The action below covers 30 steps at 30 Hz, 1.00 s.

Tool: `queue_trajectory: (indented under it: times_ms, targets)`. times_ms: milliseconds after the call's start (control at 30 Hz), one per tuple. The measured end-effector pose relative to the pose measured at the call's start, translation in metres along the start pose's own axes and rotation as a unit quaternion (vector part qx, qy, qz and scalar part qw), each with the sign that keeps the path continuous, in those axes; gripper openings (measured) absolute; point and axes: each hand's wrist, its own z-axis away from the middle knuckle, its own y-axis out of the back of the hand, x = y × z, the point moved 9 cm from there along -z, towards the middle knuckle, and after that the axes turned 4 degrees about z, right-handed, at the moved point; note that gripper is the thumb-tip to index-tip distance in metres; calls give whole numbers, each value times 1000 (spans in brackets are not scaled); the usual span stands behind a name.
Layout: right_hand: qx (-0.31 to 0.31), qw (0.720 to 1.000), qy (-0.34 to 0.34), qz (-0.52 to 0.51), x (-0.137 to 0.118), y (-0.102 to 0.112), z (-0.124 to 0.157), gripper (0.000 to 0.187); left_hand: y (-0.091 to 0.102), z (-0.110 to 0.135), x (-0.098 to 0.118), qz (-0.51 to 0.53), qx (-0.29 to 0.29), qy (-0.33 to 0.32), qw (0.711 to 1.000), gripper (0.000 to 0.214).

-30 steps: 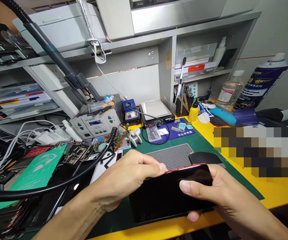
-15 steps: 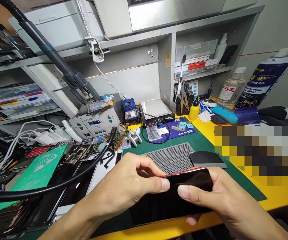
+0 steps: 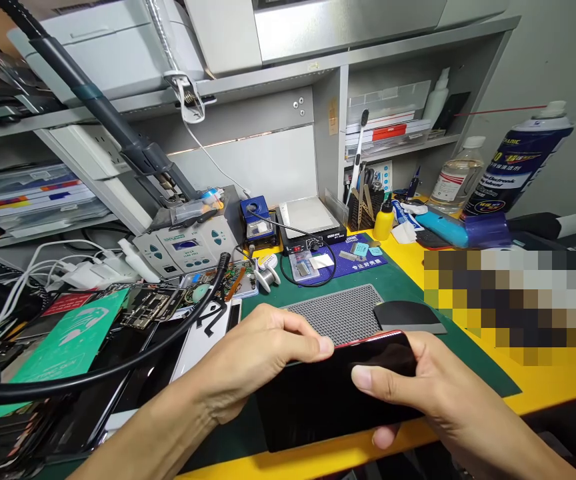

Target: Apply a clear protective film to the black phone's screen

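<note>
A smartphone (image 3: 328,407) with a dark screen and a red edge is held above the front of the green mat (image 3: 473,360), its screen tilted up toward me. My right hand (image 3: 438,393) grips its right end, thumb lying on the glass and a fingertip showing below the lower edge. At the upper long edge, my left hand (image 3: 263,350) pinches with thumb and bent forefinger. Its other fingers are hidden. Just behind the phone lie a grey perforated pad (image 3: 335,310) and a black wedge-shaped piece (image 3: 408,317).
Stacked phone parts and a green card (image 3: 63,360) crowd the left, crossed by a black hose (image 3: 118,385). Behind stand a grey control station (image 3: 188,247), a solder spool (image 3: 267,275) and a flat-topped heater (image 3: 308,220). A spray can (image 3: 518,160) and clear bottle (image 3: 455,177) stand back right.
My left thumb has slid off the screen face onto the phone's upper edge. My right hand keeps its grip. The whole view has shifted slightly.
</note>
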Motion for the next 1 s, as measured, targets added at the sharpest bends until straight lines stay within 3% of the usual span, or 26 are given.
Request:
queue_trajectory:
  times_ms: [167, 400, 733, 867, 1000]
  targets:
    - [-7, 1000, -3, 0, 1, 2, 1, 44, -5, 10, 3, -18, -35, -14, 999, 48]
    - [-27, 1000, 5, 5, 0, -4, 1, 47, -8, 10, 11, -5, -43, -58, 997, 22]
    - [-6, 1000, -14, 2, 9, -4, -2, 43, 0, -1, -8, 52, -8, 12, 999, 21]
    - [-13, 1000, -10, -5, 6, -1, -2, 45, -2, 6, -14, 100, -26, 35, 994, 38]
    - [7, 1000, -19, -9, 4, 6, -1, 41, -11, 20, -19, 287, -33, 24, 957, 37]
